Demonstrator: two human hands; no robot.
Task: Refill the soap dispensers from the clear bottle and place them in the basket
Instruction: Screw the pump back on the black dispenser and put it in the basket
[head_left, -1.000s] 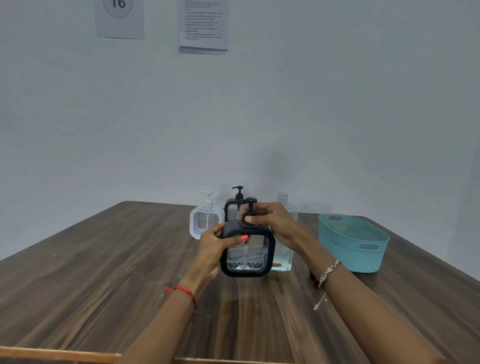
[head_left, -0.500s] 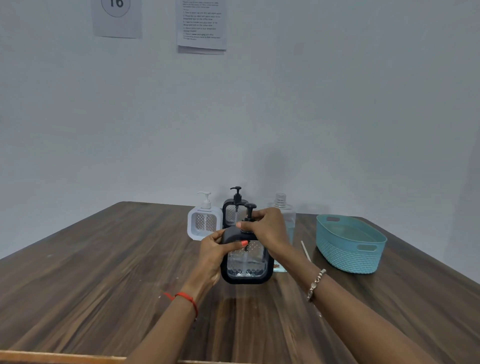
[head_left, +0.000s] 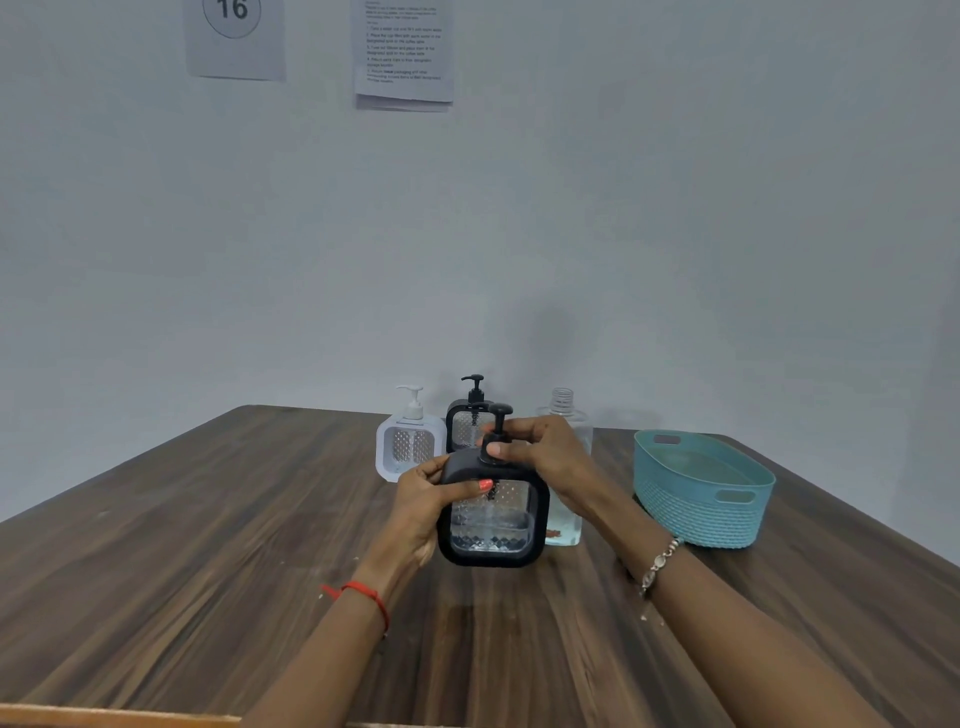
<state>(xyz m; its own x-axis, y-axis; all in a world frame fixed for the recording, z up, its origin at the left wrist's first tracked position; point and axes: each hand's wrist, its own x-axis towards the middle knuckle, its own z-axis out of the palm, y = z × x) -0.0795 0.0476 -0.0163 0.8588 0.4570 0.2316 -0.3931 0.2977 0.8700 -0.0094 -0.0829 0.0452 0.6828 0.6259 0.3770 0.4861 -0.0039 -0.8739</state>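
A black square soap dispenser (head_left: 493, 525) with a clear window and some liquid at its bottom is held a little above the table. My left hand (head_left: 423, 501) grips its left side. My right hand (head_left: 540, 449) is closed around the black pump top (head_left: 498, 415) at its neck. Behind it stand a white dispenser (head_left: 409, 441) and a second black dispenser (head_left: 470, 415), both upright. The clear bottle (head_left: 566, 415), uncapped, stands behind my right hand, partly hidden. The teal basket (head_left: 701, 512) sits to the right with nothing visible inside.
The wooden table (head_left: 208, 545) reaches back to a grey wall, its near edge at the bottom of the view. Two paper sheets (head_left: 402, 52) hang on the wall.
The held dispenser has stayed at about the same spot. My right hand has shifted its grip around the pump top, and the view has tilted slightly.
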